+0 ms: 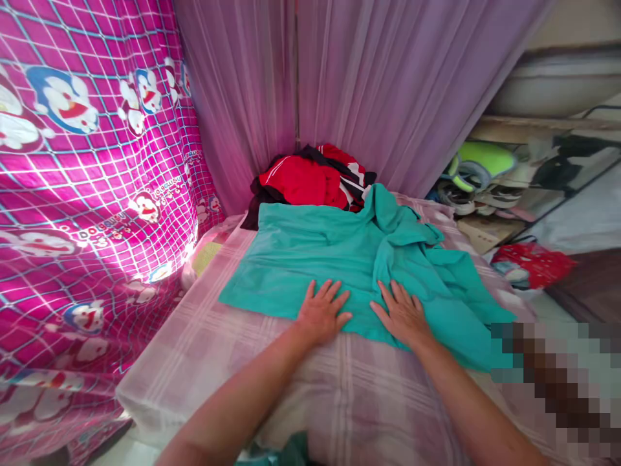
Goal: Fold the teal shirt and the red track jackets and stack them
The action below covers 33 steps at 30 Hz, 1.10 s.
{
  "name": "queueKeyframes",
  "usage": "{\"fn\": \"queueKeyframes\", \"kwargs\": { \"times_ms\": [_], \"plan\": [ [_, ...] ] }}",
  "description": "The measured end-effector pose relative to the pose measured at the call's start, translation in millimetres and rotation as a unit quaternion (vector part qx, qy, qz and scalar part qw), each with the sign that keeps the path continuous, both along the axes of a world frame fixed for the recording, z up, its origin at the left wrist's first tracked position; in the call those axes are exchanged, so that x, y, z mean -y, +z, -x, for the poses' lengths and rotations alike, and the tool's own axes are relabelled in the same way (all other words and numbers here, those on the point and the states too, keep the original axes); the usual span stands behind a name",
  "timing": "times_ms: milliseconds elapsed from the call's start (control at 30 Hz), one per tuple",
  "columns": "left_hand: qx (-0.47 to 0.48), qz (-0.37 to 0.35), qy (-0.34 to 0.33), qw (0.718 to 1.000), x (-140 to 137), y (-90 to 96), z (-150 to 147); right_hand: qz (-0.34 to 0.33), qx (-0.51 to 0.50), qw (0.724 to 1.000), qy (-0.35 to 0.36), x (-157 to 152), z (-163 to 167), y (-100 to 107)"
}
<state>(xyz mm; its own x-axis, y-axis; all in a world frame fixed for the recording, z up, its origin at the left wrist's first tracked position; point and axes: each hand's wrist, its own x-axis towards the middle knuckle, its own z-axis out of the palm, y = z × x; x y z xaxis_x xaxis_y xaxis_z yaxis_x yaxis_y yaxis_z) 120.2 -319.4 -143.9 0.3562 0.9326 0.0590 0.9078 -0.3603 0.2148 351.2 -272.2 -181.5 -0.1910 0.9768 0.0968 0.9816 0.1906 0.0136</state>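
A teal shirt [315, 246] lies spread on the plaid-covered bed [194, 369], its left part fairly flat and its right part bunched and wrinkled. My left hand [323, 312] rests flat on the shirt near its front edge, fingers spread. Palm down a little to the right, my right hand [400, 314] presses on the same cloth beside the folds, its fingers apart too. Neither hand grips anything. A collar or sleeve seems to sit within the bunched area, but I cannot tell which.
Red and black clothes [310, 181] are heaped behind the shirt against a purple curtain [349, 84]. A pink cartoon-print curtain [145, 213] hangs at left. On the right stands a rack with shoes [460, 197], and a red bag [538, 264] lies below. A pixelated patch covers the lower right.
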Motion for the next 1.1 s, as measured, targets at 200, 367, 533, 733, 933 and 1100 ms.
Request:
{"fn": "queueKeyframes", "kwargs": {
  "times_ms": [200, 367, 533, 733, 933, 1100],
  "plan": [
    [-0.065, 0.009, 0.207, 0.976, -3.5, 0.4, 114.6, -0.022, -0.01, 1.0, 0.014, -1.2, -2.8, -4.5],
    [-0.058, 0.01, 0.259, 0.964, -0.1, 4.7, 153.6, -0.068, -0.044, 0.996, 0.033, -0.4, -8.3, -5.3],
    [-0.074, -0.032, 0.252, 0.964, 1.1, 15.4, 154.4, -0.106, -0.06, 0.992, 0.042, 4.8, -18.2, -6.4],
    [-0.106, -0.001, 0.204, 0.973, -22.7, 40.5, 202.5, -0.109, -0.033, 0.992, 0.049, 6.5, -17.6, -4.9],
    [0.082, 0.096, 0.203, 0.971, -42.0, 50.8, 244.5, -0.108, -0.032, 0.992, 0.053, 7.8, -16.5, -2.8],
    [0.262, 0.117, 0.243, 0.927, -33.0, 38.2, 256.1, -0.119, -0.038, 0.991, 0.056, 8.5, -16.7, -3.5]
  ]
}}
